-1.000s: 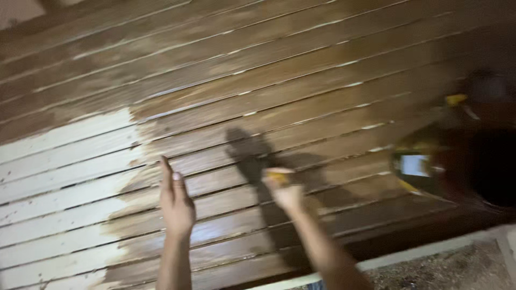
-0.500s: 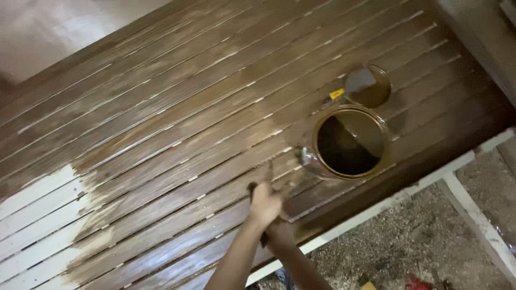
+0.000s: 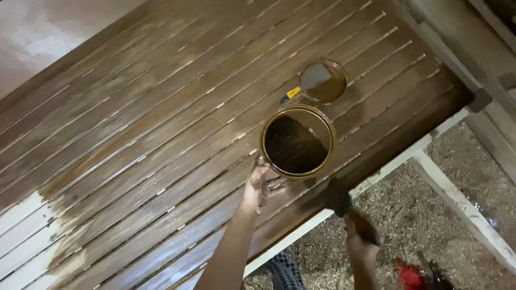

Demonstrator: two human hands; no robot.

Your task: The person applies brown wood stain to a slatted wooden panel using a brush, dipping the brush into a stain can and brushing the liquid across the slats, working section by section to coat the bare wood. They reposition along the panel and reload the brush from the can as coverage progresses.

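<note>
A person is standing over a slatted wooden table point(image 3: 161, 123), seen from above. Most of the slats are showing dark brown stain; a pale, uncoated patch point(image 3: 21, 236) is remaining at the near left corner.

An open can point(image 3: 297, 142) of dark stain is sitting near the table's right edge, likely so it is within easy reach of both hands. Its lid point(image 3: 323, 81) is lying just beyond it, underside up, apparently to keep the wet side off the wood. A small yellow-handled tool point(image 3: 290, 95) is resting just beside the lid.

The left hand point(image 3: 258, 185) is reaching to the can's near left side, fingers loosely curled and part open, touching or almost touching the rim; whether it is gripping the can cannot be told. It seems to be steadying the can.

The right hand point(image 3: 361, 241) is closed around the handle of a brush point(image 3: 339, 197), whose dark bristles are pointing toward the can, just off the table edge and short of the rim.

Below the table, the ground point(image 3: 430, 215) is looking gritty, with something red point(image 3: 411, 276) lying near the bottom.
</note>
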